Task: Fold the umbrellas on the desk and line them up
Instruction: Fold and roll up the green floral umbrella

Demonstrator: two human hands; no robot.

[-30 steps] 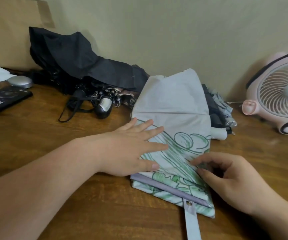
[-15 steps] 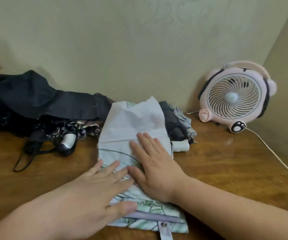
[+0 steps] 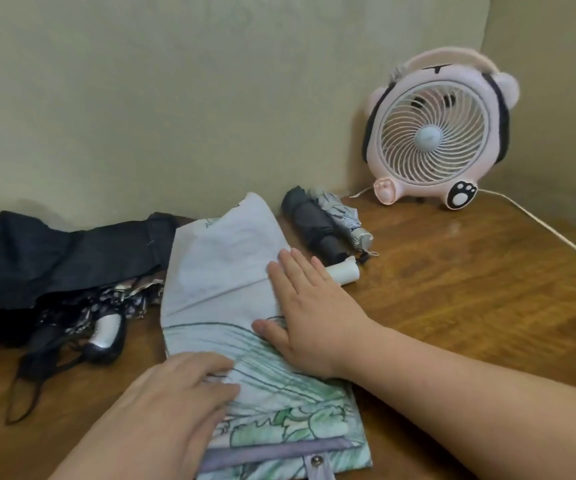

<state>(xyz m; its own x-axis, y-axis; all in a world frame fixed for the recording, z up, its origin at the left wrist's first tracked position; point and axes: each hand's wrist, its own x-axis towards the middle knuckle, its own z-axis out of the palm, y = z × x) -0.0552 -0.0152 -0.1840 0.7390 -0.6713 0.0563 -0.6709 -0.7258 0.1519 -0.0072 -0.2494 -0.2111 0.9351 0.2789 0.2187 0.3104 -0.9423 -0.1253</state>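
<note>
The pale leaf-printed umbrella [image 3: 224,258] lay flattened on the wooden tabletop [image 3: 470,289]. The left hand [image 3: 175,403] pressed flat on its near left part, fingers straight and together. The right hand [image 3: 307,317] lay flat on its right edge, fingers spread and holding nothing. Left of that umbrella sprawled an unfolded black umbrella [image 3: 54,258]. Just right of it lay two rolled umbrellas [image 3: 314,223], and beyond those stood a pink fan [image 3: 431,133].

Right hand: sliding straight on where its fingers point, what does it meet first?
The right hand meets more of the pale umbrella it presses, then likely the wall; the folded grey umbrella lies just right of that line.
</note>
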